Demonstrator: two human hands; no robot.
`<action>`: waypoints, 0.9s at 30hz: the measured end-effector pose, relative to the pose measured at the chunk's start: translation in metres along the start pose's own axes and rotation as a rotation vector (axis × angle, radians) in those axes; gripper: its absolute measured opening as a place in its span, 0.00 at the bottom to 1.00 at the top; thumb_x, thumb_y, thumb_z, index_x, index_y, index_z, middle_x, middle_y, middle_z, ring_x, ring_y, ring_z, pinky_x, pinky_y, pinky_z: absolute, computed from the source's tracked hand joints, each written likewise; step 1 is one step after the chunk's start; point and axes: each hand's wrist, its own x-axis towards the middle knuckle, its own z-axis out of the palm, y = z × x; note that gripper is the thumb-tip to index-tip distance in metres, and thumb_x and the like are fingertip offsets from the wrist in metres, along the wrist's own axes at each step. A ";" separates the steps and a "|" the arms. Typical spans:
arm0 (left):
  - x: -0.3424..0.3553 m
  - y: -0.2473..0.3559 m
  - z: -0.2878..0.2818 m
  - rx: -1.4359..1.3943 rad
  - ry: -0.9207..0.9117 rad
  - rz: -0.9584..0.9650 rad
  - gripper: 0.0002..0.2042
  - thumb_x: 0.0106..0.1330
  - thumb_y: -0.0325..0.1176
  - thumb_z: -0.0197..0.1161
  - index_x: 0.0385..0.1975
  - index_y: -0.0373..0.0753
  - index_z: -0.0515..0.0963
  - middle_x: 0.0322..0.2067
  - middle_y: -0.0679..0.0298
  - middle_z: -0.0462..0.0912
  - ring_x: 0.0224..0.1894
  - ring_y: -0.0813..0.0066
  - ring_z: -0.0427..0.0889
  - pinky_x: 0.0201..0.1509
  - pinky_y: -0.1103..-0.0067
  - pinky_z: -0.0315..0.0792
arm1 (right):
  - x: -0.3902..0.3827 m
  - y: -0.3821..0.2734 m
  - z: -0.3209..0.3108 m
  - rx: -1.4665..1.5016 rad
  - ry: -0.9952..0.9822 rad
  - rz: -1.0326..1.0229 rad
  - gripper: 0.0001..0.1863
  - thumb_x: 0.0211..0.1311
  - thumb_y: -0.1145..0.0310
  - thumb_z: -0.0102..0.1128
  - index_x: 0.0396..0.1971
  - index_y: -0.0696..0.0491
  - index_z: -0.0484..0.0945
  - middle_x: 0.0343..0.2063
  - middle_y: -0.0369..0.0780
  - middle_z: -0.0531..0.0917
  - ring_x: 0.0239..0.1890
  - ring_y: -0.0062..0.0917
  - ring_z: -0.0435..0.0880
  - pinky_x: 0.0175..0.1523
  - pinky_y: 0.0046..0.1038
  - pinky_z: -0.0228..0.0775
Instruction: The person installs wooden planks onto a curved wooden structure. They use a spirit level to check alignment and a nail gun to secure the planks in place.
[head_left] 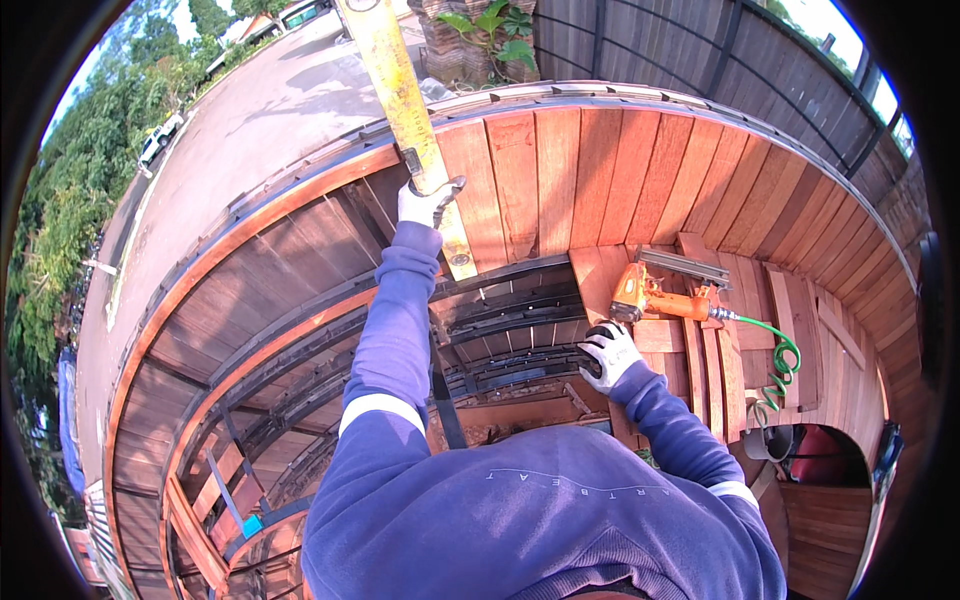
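Observation:
A long, scuffed yellow spirit level [400,95] runs from the upper edge of the view down over the ends of the reddish planks. My left hand [425,203], in a white and dark work glove, is wrapped round it near its lower end. My right hand [607,355], gloved alike, has its fingers curled at the left edge of stacked wooden boards [598,280]; what lies under the fingers is hidden. Just above it, an orange nail gun [665,303] lies on the boards, apart from the hand. A green coiled air hose [787,355] is joined to it.
Reddish planks [560,180] form a curved deck. Open dark metal framing [510,315] with gaps lies between my arms. Loose timber strips [710,375] are piled at right. A dark slatted fence [650,50] stands beyond the deck, and a paved road [250,120] lies at left.

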 end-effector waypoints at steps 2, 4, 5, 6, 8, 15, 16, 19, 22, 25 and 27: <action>0.002 -0.001 -0.002 0.000 -0.005 -0.012 0.15 0.50 0.22 0.76 0.36 0.35 0.79 0.30 0.71 0.81 0.29 0.84 0.76 0.36 0.83 0.71 | 0.000 0.000 0.001 0.002 0.005 -0.004 0.18 0.42 0.63 0.68 0.36 0.52 0.80 0.36 0.41 0.80 0.48 0.39 0.74 0.57 0.43 0.65; 0.002 -0.002 -0.003 0.018 -0.004 -0.035 0.15 0.50 0.22 0.76 0.37 0.35 0.79 0.30 0.71 0.81 0.29 0.84 0.76 0.36 0.83 0.71 | 0.000 0.001 0.001 0.000 0.011 -0.005 0.18 0.41 0.63 0.68 0.36 0.52 0.80 0.36 0.41 0.80 0.47 0.39 0.75 0.57 0.43 0.65; 0.001 0.001 -0.001 0.036 -0.001 -0.051 0.15 0.50 0.22 0.76 0.37 0.35 0.79 0.30 0.71 0.81 0.29 0.84 0.76 0.36 0.83 0.71 | 0.000 0.000 0.001 -0.001 0.009 -0.003 0.18 0.41 0.63 0.68 0.36 0.52 0.80 0.36 0.41 0.80 0.47 0.39 0.75 0.57 0.43 0.65; 0.000 0.004 0.001 0.054 0.001 -0.066 0.15 0.50 0.23 0.76 0.37 0.35 0.80 0.30 0.71 0.81 0.29 0.84 0.76 0.36 0.83 0.71 | 0.000 0.000 0.000 -0.002 0.008 -0.001 0.18 0.42 0.63 0.68 0.36 0.52 0.80 0.36 0.41 0.80 0.47 0.39 0.75 0.57 0.43 0.65; -0.001 0.001 0.002 0.000 -0.010 -0.040 0.15 0.49 0.23 0.76 0.37 0.35 0.80 0.29 0.71 0.81 0.28 0.84 0.76 0.35 0.83 0.71 | 0.000 0.000 0.000 -0.005 0.003 0.002 0.17 0.42 0.63 0.68 0.35 0.52 0.80 0.36 0.41 0.80 0.48 0.39 0.75 0.58 0.43 0.65; -0.004 0.004 0.006 0.006 0.021 0.009 0.14 0.50 0.22 0.75 0.35 0.35 0.80 0.27 0.71 0.80 0.26 0.85 0.75 0.32 0.84 0.70 | 0.000 -0.001 -0.001 0.003 -0.013 0.015 0.17 0.43 0.63 0.68 0.35 0.52 0.80 0.37 0.42 0.80 0.50 0.40 0.74 0.59 0.43 0.64; -0.004 0.004 0.006 -0.004 0.021 0.006 0.14 0.50 0.22 0.75 0.35 0.35 0.80 0.27 0.71 0.80 0.26 0.85 0.75 0.31 0.84 0.70 | 0.000 -0.001 0.000 0.012 -0.018 0.020 0.17 0.43 0.63 0.68 0.35 0.52 0.80 0.37 0.42 0.80 0.50 0.40 0.74 0.59 0.43 0.64; -0.003 0.004 0.006 -0.029 0.019 -0.010 0.14 0.50 0.21 0.75 0.35 0.35 0.79 0.26 0.71 0.80 0.25 0.85 0.75 0.31 0.84 0.70 | -0.001 0.001 0.001 0.001 0.006 0.009 0.17 0.43 0.63 0.68 0.35 0.52 0.80 0.37 0.42 0.80 0.50 0.40 0.74 0.59 0.43 0.64; -0.003 0.006 0.006 -0.034 0.009 -0.027 0.14 0.49 0.21 0.75 0.35 0.36 0.79 0.27 0.70 0.81 0.25 0.85 0.76 0.31 0.85 0.71 | -0.002 0.002 0.002 0.009 -0.008 0.019 0.17 0.43 0.63 0.68 0.36 0.52 0.80 0.37 0.41 0.80 0.49 0.40 0.74 0.59 0.43 0.64; -0.002 0.004 0.004 -0.020 0.007 -0.007 0.14 0.49 0.22 0.76 0.35 0.35 0.79 0.27 0.69 0.82 0.25 0.85 0.76 0.30 0.85 0.71 | -0.001 0.000 0.000 -0.001 0.005 0.013 0.17 0.43 0.63 0.68 0.36 0.52 0.80 0.37 0.41 0.80 0.49 0.40 0.74 0.59 0.43 0.64; -0.001 0.002 0.003 -0.007 0.004 0.014 0.16 0.49 0.23 0.76 0.36 0.35 0.79 0.29 0.67 0.83 0.24 0.85 0.75 0.28 0.84 0.69 | -0.001 -0.001 0.000 0.002 0.003 0.012 0.17 0.43 0.63 0.67 0.36 0.52 0.80 0.37 0.41 0.80 0.49 0.39 0.74 0.59 0.43 0.64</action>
